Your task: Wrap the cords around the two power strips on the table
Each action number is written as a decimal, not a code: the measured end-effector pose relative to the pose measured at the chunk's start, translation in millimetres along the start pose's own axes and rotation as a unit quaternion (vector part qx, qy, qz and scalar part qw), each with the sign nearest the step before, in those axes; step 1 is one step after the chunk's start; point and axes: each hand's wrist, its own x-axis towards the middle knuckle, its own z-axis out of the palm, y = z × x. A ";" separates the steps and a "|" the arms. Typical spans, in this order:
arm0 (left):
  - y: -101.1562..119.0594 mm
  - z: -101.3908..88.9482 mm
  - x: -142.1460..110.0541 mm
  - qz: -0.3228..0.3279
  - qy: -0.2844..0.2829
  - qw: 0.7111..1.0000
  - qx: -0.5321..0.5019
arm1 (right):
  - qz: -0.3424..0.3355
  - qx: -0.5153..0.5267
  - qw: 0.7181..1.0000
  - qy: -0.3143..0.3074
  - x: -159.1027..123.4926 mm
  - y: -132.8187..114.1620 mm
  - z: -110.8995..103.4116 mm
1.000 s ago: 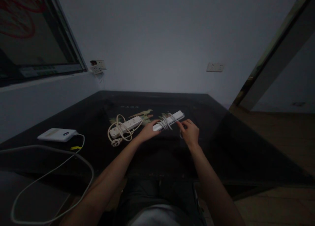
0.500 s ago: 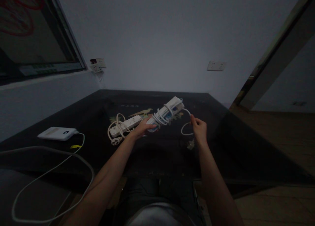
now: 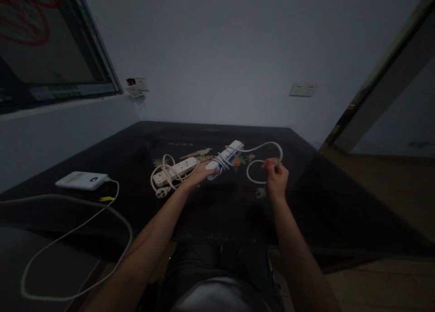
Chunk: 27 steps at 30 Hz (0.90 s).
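My left hand (image 3: 200,174) is closed on the near end of a white and blue power strip (image 3: 234,149), which slants away to the right over the dark table. Several turns of its own cord are wrapped around its middle. From the far end a loose stretch of the white cord (image 3: 268,144) arches over to my right hand (image 3: 277,178), whose fingers pinch it. Below that hand a smaller loop ends in a plug (image 3: 260,192). Just left of my left hand lies a second white power strip (image 3: 176,170) with its cord coiled over it and its plug (image 3: 162,192) in front.
A white power bank (image 3: 82,180) lies on the left of the black table (image 3: 217,216), its cable looping toward me past a yellow tag (image 3: 107,198). Wall sockets (image 3: 303,90) sit beyond the table, and a window (image 3: 57,44) is on the left.
My right hand has drawn more cord off the power strip, so a longer loose arc shows. The strip has come down lower, with fewer wraps around it. My left hand keeps its grip.
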 end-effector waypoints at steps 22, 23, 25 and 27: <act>-0.3 -6.1 -4.2 0.028 -0.047 0.958 -0.281 | 0.090 -0.047 0.993 0.055 5.9 19.8 -1.2; -2.0 -5.8 -1.1 0.032 -0.013 0.965 -0.260 | 0.078 -0.034 0.994 0.075 6.2 17.6 -1.9; -6.2 -4.9 4.7 0.031 0.041 0.981 -0.189 | 0.050 -0.019 0.992 0.114 6.4 14.2 -3.2; -10.3 -4.3 8.9 0.023 0.069 0.991 -0.110 | 0.025 -0.014 0.990 0.140 6.3 12.7 -4.2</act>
